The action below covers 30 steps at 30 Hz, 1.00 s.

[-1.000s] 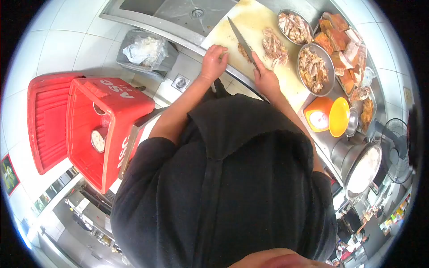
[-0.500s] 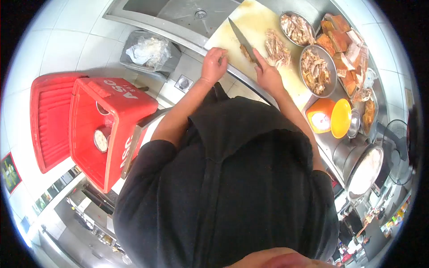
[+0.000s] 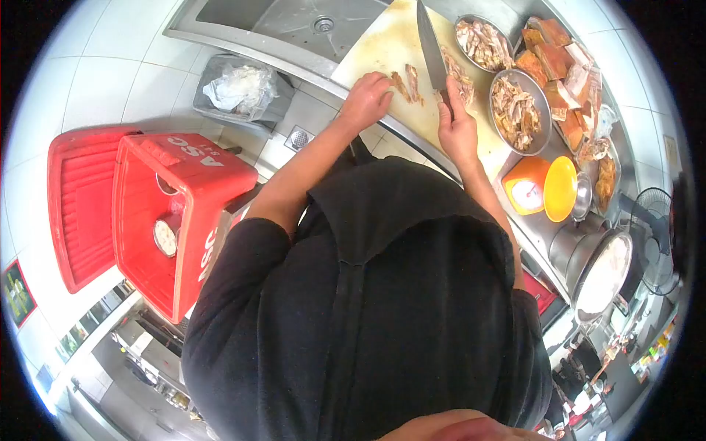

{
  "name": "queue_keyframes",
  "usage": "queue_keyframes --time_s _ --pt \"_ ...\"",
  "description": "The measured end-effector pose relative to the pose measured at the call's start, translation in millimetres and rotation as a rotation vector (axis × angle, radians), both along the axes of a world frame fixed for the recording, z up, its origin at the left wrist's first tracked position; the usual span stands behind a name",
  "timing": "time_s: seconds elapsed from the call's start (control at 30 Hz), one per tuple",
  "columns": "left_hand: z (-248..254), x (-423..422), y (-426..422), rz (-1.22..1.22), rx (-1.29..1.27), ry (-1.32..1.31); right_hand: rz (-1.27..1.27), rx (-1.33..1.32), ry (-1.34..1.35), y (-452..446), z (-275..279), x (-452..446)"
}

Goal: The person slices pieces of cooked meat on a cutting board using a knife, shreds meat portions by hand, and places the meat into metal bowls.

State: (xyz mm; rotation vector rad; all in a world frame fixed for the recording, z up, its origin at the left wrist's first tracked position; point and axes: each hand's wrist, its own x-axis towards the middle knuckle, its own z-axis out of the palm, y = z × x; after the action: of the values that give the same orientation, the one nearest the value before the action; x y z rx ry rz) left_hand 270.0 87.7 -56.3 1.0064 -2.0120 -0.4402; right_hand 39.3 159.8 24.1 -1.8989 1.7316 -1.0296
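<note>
My right hand (image 3: 459, 132) grips the handle of a large kitchen knife (image 3: 432, 51), whose blade points away over the cutting board (image 3: 375, 51). My left hand (image 3: 368, 100) rests at the board's near edge, fingers loosely bent and holding nothing that I can see. Just beyond its fingertips lie two thin cut strips of roast meat (image 3: 413, 82). To the right of the blade, partly covered by knife and hand, is a heap of sliced meat (image 3: 462, 79). Two metal bowls, a far one (image 3: 459, 45) and a nearer one (image 3: 546, 132), hold more sliced meat.
Large roast pork chunks (image 3: 551, 62) fill a tray at the right. An orange scale (image 3: 521, 176) and a yellow bowl (image 3: 561, 187) stand nearer. The sink (image 3: 287, 33) lies left of the board. Below are a waste bin (image 3: 213, 110) and an open red cooler (image 3: 187, 191).
The knife has moved right, away from the small meat piece, now in two strips lying apart. My left hand has come forward and right toward the strips.
</note>
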Motion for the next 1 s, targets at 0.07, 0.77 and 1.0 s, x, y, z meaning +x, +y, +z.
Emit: queue_keyframes --time_s 0.07,0.77,1.0 --pt "4 -4 -2 -0.012 -0.012 -0.011 -0.003 0.002 -0.011 1 -4 9" --pt "-11 -7 -11 -0.074 0.051 -0.038 -0.023 0.142 0.012 -12 -24 1" --pt "-10 2 -9 0.009 0.044 -0.019 0.057 -0.021 0.080 -2 -22 21"
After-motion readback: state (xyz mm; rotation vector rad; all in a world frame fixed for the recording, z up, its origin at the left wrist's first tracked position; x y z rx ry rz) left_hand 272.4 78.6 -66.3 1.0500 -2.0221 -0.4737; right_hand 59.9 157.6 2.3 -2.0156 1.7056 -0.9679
